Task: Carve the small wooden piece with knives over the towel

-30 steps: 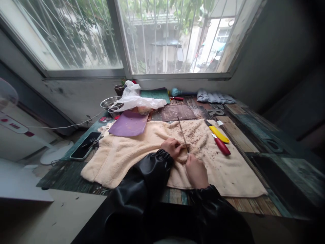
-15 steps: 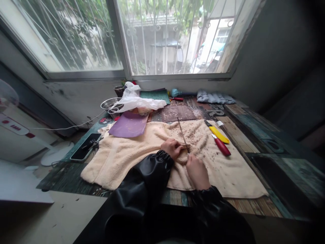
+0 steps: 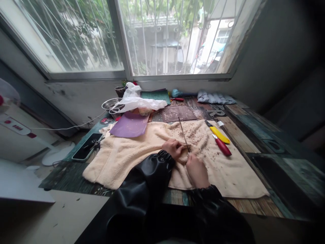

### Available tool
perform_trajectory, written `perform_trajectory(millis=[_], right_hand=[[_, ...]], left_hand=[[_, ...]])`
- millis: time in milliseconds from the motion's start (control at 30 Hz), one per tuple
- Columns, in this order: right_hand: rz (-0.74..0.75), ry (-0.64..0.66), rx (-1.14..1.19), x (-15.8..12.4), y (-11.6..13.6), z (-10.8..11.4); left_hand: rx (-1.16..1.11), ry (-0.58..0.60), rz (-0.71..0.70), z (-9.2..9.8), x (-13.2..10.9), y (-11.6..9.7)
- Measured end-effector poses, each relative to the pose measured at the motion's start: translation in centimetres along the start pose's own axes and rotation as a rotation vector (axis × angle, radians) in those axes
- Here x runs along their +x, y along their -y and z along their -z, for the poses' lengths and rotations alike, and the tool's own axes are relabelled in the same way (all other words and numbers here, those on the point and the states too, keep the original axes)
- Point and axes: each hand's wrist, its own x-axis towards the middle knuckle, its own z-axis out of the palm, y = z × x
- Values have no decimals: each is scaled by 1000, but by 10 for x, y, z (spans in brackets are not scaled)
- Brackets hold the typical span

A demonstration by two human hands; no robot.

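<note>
On the shaving-strewn towel (image 3: 137,159) covering the plank table (image 3: 240,134) beneath the barred window (image 3: 162,37), our left hand (image 3: 172,148) pinches a thin stick (image 3: 182,130) at the towel's centre; our right hand (image 3: 196,171), fisted beside it, hides its contents.

On my right lie a yellow knife (image 3: 219,135) and a red knife (image 3: 222,147); on my left, a purple board (image 3: 129,124) and a phone (image 3: 86,150).

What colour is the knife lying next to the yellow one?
That knife is red; the head view shows it best.
</note>
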Motion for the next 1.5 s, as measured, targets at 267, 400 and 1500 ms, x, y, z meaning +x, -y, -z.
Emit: perform_trajectory(millis=[267,400,1500], right_hand=[[-4,30,-27,-18,-17,-7],[4,-8,-26,-3,-5,-1],[6,5,-39,-15,-14,-7]], left_hand=[[-2,39,24,2,3,0],[-6,24,4,1,2,1],[18,-12,-11,-4,5,5]])
